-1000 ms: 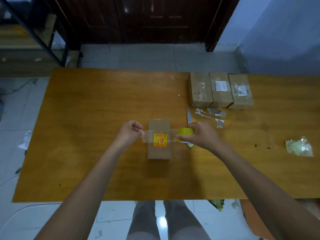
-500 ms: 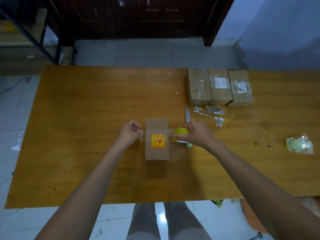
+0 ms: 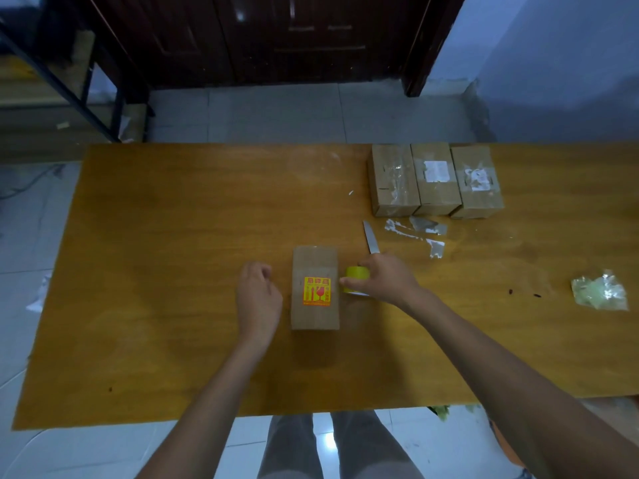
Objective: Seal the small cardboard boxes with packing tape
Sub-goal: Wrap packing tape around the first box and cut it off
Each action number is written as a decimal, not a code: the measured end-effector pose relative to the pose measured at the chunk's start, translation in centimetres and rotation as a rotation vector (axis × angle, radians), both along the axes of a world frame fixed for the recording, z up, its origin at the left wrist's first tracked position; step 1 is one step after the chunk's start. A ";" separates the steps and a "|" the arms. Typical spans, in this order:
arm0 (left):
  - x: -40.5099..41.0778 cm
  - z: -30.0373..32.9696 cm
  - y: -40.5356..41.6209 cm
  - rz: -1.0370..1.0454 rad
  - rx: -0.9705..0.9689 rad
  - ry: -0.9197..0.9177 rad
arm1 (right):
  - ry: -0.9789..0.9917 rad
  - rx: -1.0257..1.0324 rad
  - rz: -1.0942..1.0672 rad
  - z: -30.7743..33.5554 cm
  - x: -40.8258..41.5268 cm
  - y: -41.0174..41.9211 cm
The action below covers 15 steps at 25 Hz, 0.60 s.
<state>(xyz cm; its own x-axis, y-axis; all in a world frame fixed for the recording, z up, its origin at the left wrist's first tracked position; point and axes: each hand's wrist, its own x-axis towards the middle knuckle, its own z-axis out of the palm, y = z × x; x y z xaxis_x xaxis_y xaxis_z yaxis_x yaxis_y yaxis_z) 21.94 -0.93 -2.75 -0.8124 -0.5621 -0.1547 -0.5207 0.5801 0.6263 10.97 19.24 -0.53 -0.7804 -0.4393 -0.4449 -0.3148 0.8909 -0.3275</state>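
Rectangular matte cardboard box (image 3: pixel 314 288), glossy sticker (image 3: pixel 316 291)

Head view: single wide-angle camera, worn on the person's head.
Looks forward and steeply down over the desk (image 3: pixel 173 271) from close range; floor (image 3: pixel 276 115) and dark doors (image 3: pixel 276 39) beyond; both forearms enter from the bottom edge.

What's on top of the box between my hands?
The box carries a yellow and red sticker on its top face. Whether clear tape lies across it cannot be told. Its contents are hidden.
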 end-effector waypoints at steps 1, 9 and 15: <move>0.6 0.8 1.6 -0.018 0.023 0.041 | 0.001 -0.003 0.002 0.0 0.0 0.0; 1.4 0.4 8.6 -0.252 -0.206 -0.339 | 0.009 -0.059 -0.031 0.4 0.1 0.5; 0.9 0.1 9.0 -0.251 -0.250 -0.365 | 0.025 -0.124 -0.019 0.0 1.0 1.5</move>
<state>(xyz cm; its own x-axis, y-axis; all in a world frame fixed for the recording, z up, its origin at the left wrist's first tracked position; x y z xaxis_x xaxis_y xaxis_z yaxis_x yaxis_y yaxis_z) 22.84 8.06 -2.65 -0.8452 -0.4127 -0.3395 -0.5051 0.8244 0.2554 11.93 20.77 -0.52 -0.7996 -0.4746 -0.3681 -0.3076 0.8500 -0.4277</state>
